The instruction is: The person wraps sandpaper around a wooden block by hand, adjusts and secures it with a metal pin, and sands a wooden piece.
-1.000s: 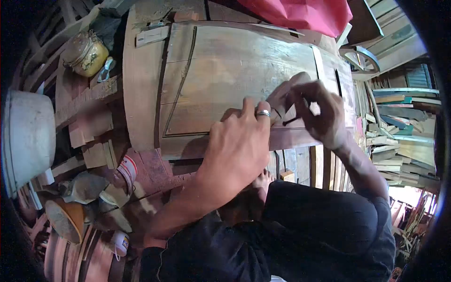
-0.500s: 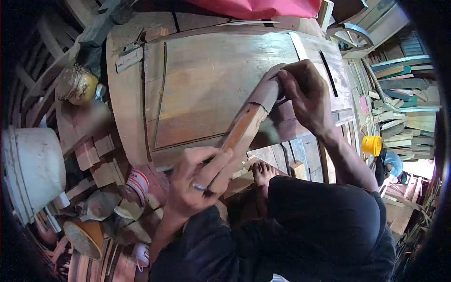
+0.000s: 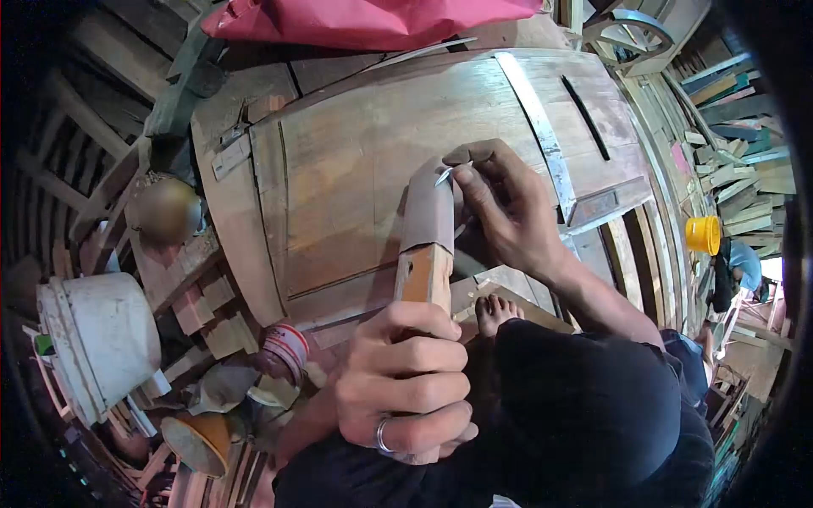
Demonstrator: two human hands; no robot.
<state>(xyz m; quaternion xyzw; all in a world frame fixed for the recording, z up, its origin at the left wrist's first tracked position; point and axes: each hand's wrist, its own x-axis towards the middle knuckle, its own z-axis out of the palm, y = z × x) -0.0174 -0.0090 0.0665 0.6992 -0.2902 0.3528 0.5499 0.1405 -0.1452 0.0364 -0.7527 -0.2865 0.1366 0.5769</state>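
A wooden stick [image 3: 425, 275] rises from my left hand [image 3: 406, 381], which wears a ring and has its fingers wrapped round the lower end. Greyish-brown sheet material [image 3: 428, 212] covers the stick's upper part. My right hand [image 3: 506, 199] is pinched at the top right edge of that cover, where a small shiny sliver shows at the fingertips; what it is I cannot make out. Behind both hands lies a wooden panel [image 3: 356, 144] with a pale metallic strip [image 3: 535, 118] across its right part.
Pink cloth [image 3: 364, 19] lies beyond the panel. On the left are a white bucket [image 3: 106, 339], a striped cup [image 3: 284, 349], an orange funnel-like container [image 3: 196, 444] and wood offcuts. To the right are a yellow bucket [image 3: 702, 234], stacked boards and part of another person [image 3: 744, 264].
My left hand has closed round the stick, which now stands more upright. My right hand has moved left with the cover. The view has turned, bringing more of the right side in.
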